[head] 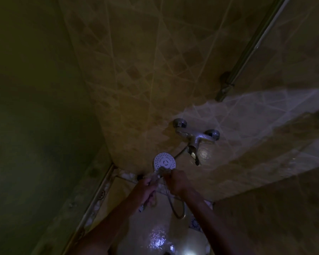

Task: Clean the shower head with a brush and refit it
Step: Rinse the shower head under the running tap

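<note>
A round white shower head (164, 161) faces up at me in a dim shower corner, its nozzle face showing. My left hand (145, 188) is closed around its handle, and a pale end sticks out below that fist. My right hand (176, 181) is closed on something at the lower edge of the head; a blurred object there may be the brush, but I cannot tell. The metal hose (175, 208) loops down below my hands.
A chrome mixer tap (195, 138) with a down-pointing lever is fixed to the tiled wall (145, 80) just right of and above the head. A glass panel (35, 126) stands at left. The wet floor (158, 238) shines below, and a drain (101, 194) sits by the threshold.
</note>
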A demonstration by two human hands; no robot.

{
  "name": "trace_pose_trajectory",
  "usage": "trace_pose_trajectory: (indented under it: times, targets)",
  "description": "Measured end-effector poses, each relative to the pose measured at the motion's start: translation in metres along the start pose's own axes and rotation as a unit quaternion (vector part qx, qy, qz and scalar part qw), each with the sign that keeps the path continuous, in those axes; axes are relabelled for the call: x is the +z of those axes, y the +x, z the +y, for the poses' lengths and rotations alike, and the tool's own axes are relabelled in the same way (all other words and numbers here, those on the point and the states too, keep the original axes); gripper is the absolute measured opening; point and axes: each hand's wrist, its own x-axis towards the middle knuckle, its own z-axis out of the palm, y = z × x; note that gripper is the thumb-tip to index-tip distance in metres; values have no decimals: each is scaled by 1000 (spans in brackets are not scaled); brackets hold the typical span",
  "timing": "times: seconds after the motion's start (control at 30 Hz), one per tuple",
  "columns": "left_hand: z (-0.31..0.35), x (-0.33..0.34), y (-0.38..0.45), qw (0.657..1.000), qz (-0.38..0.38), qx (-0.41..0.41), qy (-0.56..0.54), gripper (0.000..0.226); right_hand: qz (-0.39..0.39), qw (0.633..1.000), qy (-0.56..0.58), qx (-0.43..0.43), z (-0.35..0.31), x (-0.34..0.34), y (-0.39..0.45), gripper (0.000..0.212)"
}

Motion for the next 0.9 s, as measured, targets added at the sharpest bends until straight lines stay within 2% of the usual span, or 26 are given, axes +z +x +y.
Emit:
trace_pose_trajectory:
  times: [0.07,0.2,0.3,0.37,0.57,0.7,0.9]
  targets:
    - [-1,1,-1,1000,-9,-9,-15,7,13,1000,-9,-10,-3,-3,5,32]
    - [-2,-2,-1,999,-10,-25,-17,8,23,999,-7,23,4,-11,13,27]
    - [2,-3,-3,1000,-6,-21,-9,6,30,996,53,72,12,-12,10,38]
    - [4,-4,-5,1000,-2,-23,-19,3,30,994,56,88,16,-9,6,44]
    - [1,-6,-1,1000,2,-23,5,3,12,998,31,60,12,7,-5,39]
    - [2,-2,-8,1000,-19,-14,3,4,13,1000,-20,3,1,0,0,34]
    - [-1,-4,-16,1000,-20,-19,8,11,12,1000,-20,19,10,-17,11,24]
